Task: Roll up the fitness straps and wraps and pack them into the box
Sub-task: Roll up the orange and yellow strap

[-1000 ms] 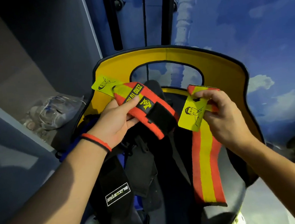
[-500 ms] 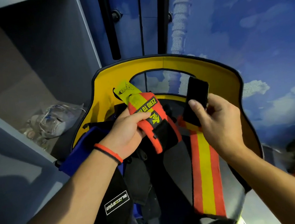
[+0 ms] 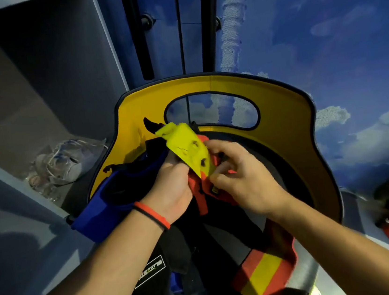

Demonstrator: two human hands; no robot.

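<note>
The left grip [image 3: 171,189] has its fingers curled round a bunched red-and-yellow wrap [image 3: 200,195], and the right grip [image 3: 239,178] pinches it beside its yellow tag, just above the yellow-lined box [image 3: 281,102]. Rolling of this wrap appears barely begun. A second striped wrap [image 3: 263,273], black straps [image 3: 159,267] and a blue strap [image 3: 99,215] lie unrolled in the box, so most of the task remains.

Backrest [image 3: 288,121] blocks ahead — straps [image 3: 263,273] crowd below.
</note>
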